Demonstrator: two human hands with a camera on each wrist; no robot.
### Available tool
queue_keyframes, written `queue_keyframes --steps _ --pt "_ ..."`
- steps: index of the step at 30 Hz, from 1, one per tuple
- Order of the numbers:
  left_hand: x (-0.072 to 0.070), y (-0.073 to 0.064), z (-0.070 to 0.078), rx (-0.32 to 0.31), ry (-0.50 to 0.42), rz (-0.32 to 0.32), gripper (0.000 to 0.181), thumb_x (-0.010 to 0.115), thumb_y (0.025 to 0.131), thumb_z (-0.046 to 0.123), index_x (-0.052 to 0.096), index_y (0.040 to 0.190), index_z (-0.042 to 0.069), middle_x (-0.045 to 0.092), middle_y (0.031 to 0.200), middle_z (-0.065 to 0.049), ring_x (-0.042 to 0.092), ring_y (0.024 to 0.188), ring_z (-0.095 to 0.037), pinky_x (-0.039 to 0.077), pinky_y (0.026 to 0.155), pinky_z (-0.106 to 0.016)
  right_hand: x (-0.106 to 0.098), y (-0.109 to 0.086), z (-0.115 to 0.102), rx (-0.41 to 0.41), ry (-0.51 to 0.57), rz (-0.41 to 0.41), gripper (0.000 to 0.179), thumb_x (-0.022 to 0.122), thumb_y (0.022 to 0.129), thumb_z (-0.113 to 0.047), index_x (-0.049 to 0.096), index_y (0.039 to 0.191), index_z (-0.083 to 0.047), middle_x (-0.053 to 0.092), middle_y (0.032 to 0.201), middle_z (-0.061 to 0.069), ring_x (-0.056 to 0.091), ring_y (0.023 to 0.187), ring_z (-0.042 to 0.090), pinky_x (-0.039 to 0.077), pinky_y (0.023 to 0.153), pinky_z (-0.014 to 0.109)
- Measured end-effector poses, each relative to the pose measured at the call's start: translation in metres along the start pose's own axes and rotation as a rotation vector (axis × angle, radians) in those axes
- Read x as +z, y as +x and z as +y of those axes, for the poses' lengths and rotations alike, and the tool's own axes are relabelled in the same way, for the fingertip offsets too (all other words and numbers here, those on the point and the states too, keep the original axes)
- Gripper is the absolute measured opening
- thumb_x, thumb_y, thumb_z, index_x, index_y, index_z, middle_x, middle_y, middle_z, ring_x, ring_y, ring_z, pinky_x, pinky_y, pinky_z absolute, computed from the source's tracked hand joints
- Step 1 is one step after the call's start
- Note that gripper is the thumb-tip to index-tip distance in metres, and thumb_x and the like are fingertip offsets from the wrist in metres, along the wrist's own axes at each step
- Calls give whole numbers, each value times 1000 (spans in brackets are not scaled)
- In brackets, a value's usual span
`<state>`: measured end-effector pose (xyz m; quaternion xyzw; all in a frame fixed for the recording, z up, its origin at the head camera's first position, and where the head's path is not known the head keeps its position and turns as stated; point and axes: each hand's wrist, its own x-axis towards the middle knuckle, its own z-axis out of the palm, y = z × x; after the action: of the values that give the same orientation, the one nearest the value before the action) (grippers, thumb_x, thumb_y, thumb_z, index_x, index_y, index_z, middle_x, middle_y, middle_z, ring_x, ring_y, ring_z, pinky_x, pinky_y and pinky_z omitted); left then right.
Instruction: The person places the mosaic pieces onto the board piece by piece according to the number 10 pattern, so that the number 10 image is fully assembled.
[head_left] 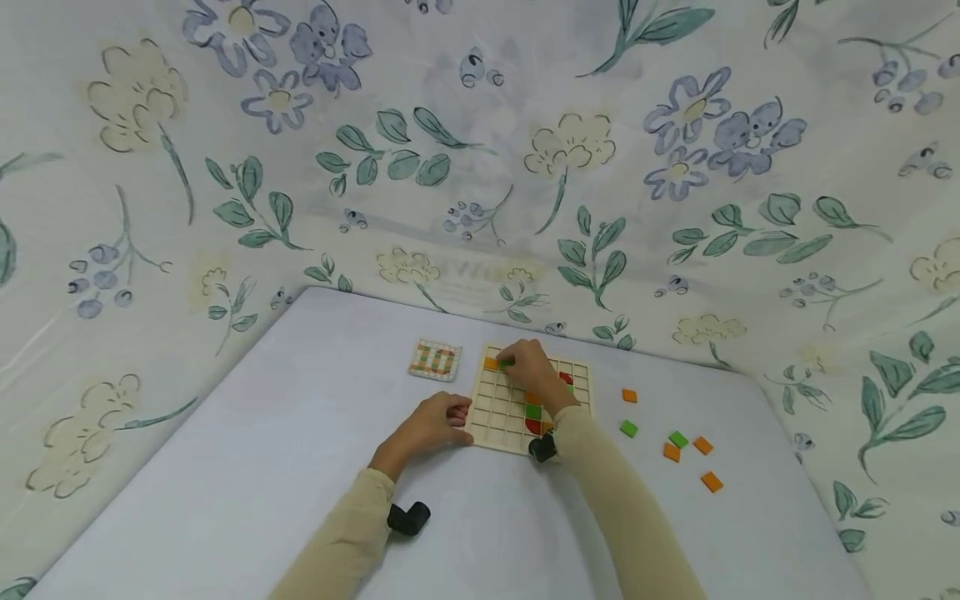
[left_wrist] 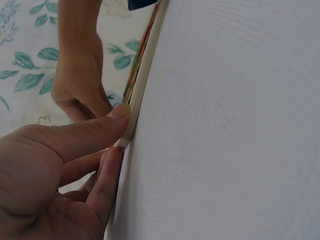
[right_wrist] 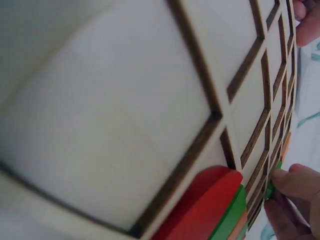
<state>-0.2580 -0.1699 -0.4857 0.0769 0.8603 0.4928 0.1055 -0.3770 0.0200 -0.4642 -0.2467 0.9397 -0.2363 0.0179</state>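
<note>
A wooden grid board point(head_left: 491, 408) lies on the table, its square cells divided by raised strips. My left hand point(head_left: 435, 421) grips its left edge; the left wrist view shows the thumb point(left_wrist: 102, 129) on the edge and fingers below. Between thumb and fingertips my right hand point(head_left: 528, 362) pinches a green square tile point(right_wrist: 270, 190) over the board's far-left cells. Beside that tile, an orange tile point(head_left: 491, 363) sits in a far-row cell. Green point(head_left: 533, 412), red point(head_left: 533, 426) and orange pieces fill cells on the right, partly hidden by my right hand and forearm.
A small pattern card point(head_left: 436, 360) with coloured squares lies left of the board. Several loose orange point(head_left: 629, 396) and green tiles point(head_left: 628, 428) are scattered to the right. Patterned floral fabric point(head_left: 480, 200) rises behind the white table point(head_left: 262, 433).
</note>
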Motion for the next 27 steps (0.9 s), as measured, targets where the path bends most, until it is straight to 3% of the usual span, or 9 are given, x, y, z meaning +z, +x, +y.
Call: queue_keyframes --steps 8,9,10,12,15,16,19,22,27 --pt "0 0 2 3 1 -4 65 83 73 -4 54 130 -10 60 102 -7 61 96 -18 56 84 -23 -2 -7 -3 -11 -55 -59 27 64 93 -7 71 118 -6 66 121 11 59 117 27 52 99 39" --pt "0 0 2 0 4 -1 65 83 72 -4 54 130 -9 60 101 -7 61 96 -18 56 84 -23 -3 -9 -2 -13 -44 -64 28 63 94 -9 70 121 -6 65 123 11 63 108 25 54 95 37" --pt "1 0 2 -2 6 1 65 83 73 -4 54 130 -10 60 101 -7 62 96 -18 57 84 -23 -5 -11 -1 -16 -32 -64 30 62 95 -10 68 124 -6 64 126 11 62 109 26 54 95 37" --pt "1 0 2 -11 4 0 65 83 73 -3 54 131 -9 60 101 -7 62 96 -18 57 84 -23 -10 -16 4 -16 7 -49 33 60 96 -12 64 128 -6 62 129 11 62 110 27 55 88 35" --pt "3 1 2 -12 7 -4 65 83 73 -4 54 131 -9 60 102 -7 62 97 -18 56 84 -23 -23 -27 17 -23 52 6 34 58 97 -10 62 130 -4 68 113 16 65 104 31 55 67 37" --pt "3 1 3 -12 8 -3 65 83 73 -4 54 131 -9 60 102 -7 62 97 -18 56 85 -23 -28 -31 24 -20 59 37 33 59 96 -9 63 129 -3 69 111 16 61 112 34 57 70 38" --pt "3 1 3 -7 11 6 65 83 72 -5 54 130 -9 59 104 -8 62 98 -19 56 85 -23 -44 -44 45 18 57 99 32 59 95 -7 64 126 0 68 110 19 61 111 37 60 76 44" --pt "3 1 2 -7 13 10 65 83 72 -5 54 131 -10 59 104 -8 61 98 -19 56 86 -23 -58 -58 69 93 20 134 32 60 94 -6 64 125 2 62 126 18 61 112 38 56 91 48" --pt "3 1 1 -13 18 12 65 83 72 -4 54 131 -9 59 105 -8 61 99 -19 56 87 -24 -74 -83 106 182 -44 172 31 62 90 -4 66 120 5 65 119 20 61 110 36 54 93 48"
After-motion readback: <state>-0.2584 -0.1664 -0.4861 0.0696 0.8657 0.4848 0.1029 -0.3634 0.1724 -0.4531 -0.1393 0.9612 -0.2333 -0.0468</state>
